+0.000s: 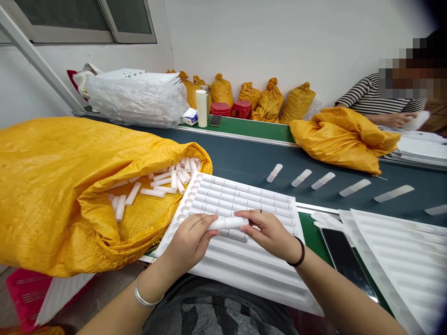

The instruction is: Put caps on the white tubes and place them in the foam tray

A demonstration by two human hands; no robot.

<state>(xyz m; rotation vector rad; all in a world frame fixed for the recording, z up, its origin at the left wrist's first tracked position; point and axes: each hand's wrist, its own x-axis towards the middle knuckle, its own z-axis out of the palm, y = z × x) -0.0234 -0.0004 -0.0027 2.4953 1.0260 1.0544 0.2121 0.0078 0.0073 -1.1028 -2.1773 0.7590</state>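
Observation:
A white plastic tube (226, 224) is held level between my two hands, with a seam partway along it. My left hand (190, 239) pinches its plain left end between thumb and fingers. The right end, which bears small print, is in the closed fingers of my right hand (267, 232). Just below lies a white ribbed tray (244, 274) with rows of printed tubes (240, 200) in its far grooves. Left of the tray, a yellow woven sack (87, 153) lies open with many loose white tubes (165, 181) at its mouth.
Several tubes (323, 180) lie spaced along the dark conveyor belt (240, 153). A second yellow sack (349, 139), a black phone (345, 256) and more trays (401, 265) are to the right. Across the belt a person in a striped sleeve (359, 93) handles something white.

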